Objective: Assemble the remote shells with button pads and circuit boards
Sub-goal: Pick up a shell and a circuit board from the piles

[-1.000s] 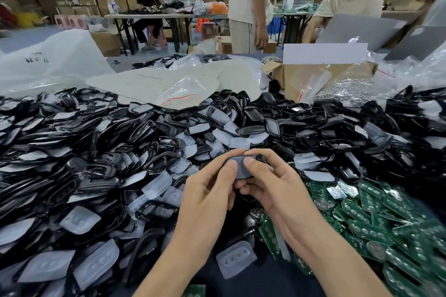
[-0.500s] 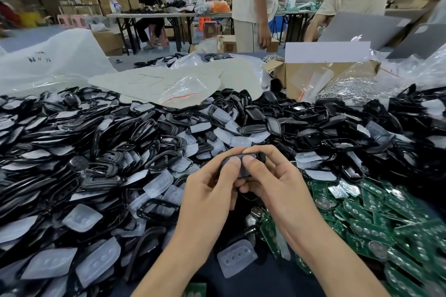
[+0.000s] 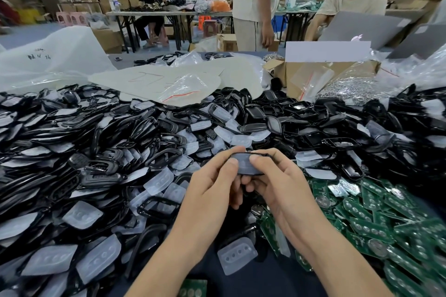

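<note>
Left of the held remote shell (image 3: 252, 173), a deep heap of black shells (image 3: 101, 159) mixed with loose translucent pads (image 3: 83, 216) spreads across the table. Next comes the left hand (image 3: 212, 190), gripping the shell's left end, its thumb (image 3: 232, 164) on top and its fingers curled underneath. The shell sits between the two hands, raised above the heap. Its long axis runs side to side across the view and its open face is turned up toward the camera, with a greyish button pad (image 3: 245, 166) lying in it. Which end is the head of the shell cannot be told. The right hand (image 3: 284, 185) pinches the shell's right end, its thumb (image 3: 256, 158) pressing on the pad. This looks like the pad being seated in the shell. Right of the shell and lower down lies the pile of green circuit boards (image 3: 376, 219). That pile is much nearer the right hand, so fetching a board probably falls to that hand while the left keeps the shell face up. One more loose pad (image 3: 237, 258) lies straight below the shell, between the forearms.
</note>
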### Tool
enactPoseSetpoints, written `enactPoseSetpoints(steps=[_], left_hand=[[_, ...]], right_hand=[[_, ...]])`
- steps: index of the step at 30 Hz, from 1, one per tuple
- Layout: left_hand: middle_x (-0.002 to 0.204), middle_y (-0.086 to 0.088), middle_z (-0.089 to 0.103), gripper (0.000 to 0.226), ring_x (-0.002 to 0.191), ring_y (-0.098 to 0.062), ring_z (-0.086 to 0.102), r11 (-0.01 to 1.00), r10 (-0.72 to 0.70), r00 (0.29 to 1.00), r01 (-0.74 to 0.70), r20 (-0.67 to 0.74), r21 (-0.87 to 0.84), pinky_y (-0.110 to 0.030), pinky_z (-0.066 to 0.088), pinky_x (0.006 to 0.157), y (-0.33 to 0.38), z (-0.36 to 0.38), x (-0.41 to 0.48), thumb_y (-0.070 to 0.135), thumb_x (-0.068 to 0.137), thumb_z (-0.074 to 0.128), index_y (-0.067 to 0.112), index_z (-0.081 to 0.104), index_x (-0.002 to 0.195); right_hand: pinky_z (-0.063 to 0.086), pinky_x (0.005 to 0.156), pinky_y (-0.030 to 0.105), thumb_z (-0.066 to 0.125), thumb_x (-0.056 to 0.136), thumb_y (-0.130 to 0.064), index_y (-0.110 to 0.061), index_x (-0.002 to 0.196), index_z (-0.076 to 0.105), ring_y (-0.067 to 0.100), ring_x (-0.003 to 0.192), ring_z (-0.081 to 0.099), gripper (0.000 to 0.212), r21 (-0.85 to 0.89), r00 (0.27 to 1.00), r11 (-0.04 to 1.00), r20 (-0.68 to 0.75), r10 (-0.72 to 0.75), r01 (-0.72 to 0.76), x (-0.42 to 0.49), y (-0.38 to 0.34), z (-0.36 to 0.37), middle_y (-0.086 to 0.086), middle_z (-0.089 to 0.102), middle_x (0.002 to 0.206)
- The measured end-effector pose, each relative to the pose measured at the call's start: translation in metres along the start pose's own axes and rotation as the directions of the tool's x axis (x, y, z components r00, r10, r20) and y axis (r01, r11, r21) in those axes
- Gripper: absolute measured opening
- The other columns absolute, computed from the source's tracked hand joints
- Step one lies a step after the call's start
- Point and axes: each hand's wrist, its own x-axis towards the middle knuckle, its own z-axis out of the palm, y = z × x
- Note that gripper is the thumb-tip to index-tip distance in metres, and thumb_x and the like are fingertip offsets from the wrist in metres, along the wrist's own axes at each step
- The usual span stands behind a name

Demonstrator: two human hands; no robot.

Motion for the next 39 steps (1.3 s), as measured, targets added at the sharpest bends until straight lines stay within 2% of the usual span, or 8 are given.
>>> enactPoseSetpoints(steps=[7,11,14,18,25,30,35,39], left_hand=[[0.068,0.014,0.061,0.013,0.060,-0.002,0.054,0.976,0.177,0.973,-0.154,-0.146,0.151,-0.015,0.046,0.059,0.000,-0.002,-0.001,0.026,0.104,0.051,0.034,0.061,0.107],[0.079,-0.001,0.063,0.008,0.064,-0.006,0.055,0.979,0.172,0.965,-0.144,-0.199,0.147,-0.019,0.049,0.060,0.004,-0.006,0.000,0.030,0.099,0.059,0.032,0.066,0.100],[0.075,0.002,0.059,0.009,0.061,-0.009,0.052,0.984,0.150,0.968,-0.126,-0.201,0.125,-0.019,0.047,0.057,0.004,-0.006,0.001,0.029,0.096,0.062,0.032,0.071,0.099],[0.075,0.002,0.066,0.015,0.065,-0.003,0.055,0.987,0.145,0.972,-0.129,-0.186,0.095,-0.018,0.048,0.057,0.004,-0.007,0.001,0.026,0.095,0.065,0.037,0.075,0.097],[0.099,0.015,0.075,0.022,0.088,0.000,0.068,0.983,0.152,0.962,-0.125,-0.225,0.131,-0.020,0.054,0.069,-0.001,-0.002,0.002,0.024,0.101,0.057,0.037,0.075,0.105],[0.090,0.013,0.072,0.018,0.067,-0.002,0.060,0.986,0.113,0.978,-0.089,-0.174,0.140,-0.022,0.049,0.064,-0.002,-0.002,0.001,0.031,0.100,0.058,0.040,0.070,0.109],[0.083,0.011,0.071,0.018,0.060,-0.001,0.059,0.989,0.104,0.981,-0.084,-0.164,0.125,-0.016,0.049,0.057,-0.003,-0.002,0.001,0.025,0.099,0.061,0.039,0.071,0.105],[0.084,0.009,0.072,0.031,0.058,-0.003,0.060,0.982,0.128,0.984,-0.108,-0.123,0.156,-0.014,0.049,0.057,-0.002,-0.004,0.001,0.024,0.098,0.063,0.054,0.073,0.098]], right_hand=[[0.053,0.056,0.024,0.068,0.095,-0.014,-0.012,0.090,0.063,0.015,0.063,0.067,0.006,-0.273,0.999,0.961,0.014,-0.041,0.043,-0.004,-0.005,-0.003,0.003,0.070,0.079],[0.053,0.058,0.030,0.072,0.093,-0.020,-0.017,0.093,0.063,0.014,0.059,0.062,0.009,-0.446,0.996,0.893,0.088,-0.028,0.064,-0.008,-0.007,-0.002,-0.004,0.072,0.081],[0.056,0.061,0.026,0.073,0.092,-0.018,-0.015,0.094,0.064,0.015,0.058,0.063,0.010,-0.434,0.996,0.899,0.093,-0.011,0.050,-0.008,-0.009,-0.001,-0.008,0.071,0.078],[0.062,0.065,0.030,0.074,0.091,-0.015,-0.022,0.093,0.067,0.020,0.070,0.073,0.009,-0.359,0.992,0.933,0.126,0.029,0.018,-0.011,-0.011,0.001,-0.002,0.073,0.085],[0.061,0.068,0.029,0.072,0.093,-0.013,-0.012,0.092,0.061,0.022,0.073,0.076,0.011,-0.315,0.992,0.949,0.118,0.035,0.003,-0.013,-0.012,0.004,0.002,0.075,0.097],[0.062,0.068,0.029,0.073,0.091,-0.013,-0.002,0.097,0.059,0.016,0.067,0.071,0.018,-0.216,0.999,0.976,0.018,0.038,-0.033,-0.010,-0.010,0.003,0.004,0.075,0.093],[0.062,0.072,0.031,0.074,0.089,-0.020,-0.007,0.100,0.063,0.021,0.074,0.074,0.021,-0.241,0.998,0.970,0.025,0.049,-0.042,-0.010,-0.010,0.001,0.004,0.076,0.098],[0.058,0.059,0.026,0.074,0.077,-0.039,-0.018,0.104,0.068,0.016,0.070,0.072,0.035,-0.304,1.000,0.952,-0.002,-0.014,0.013,-0.011,-0.015,0.002,0.002,0.074,0.096]])
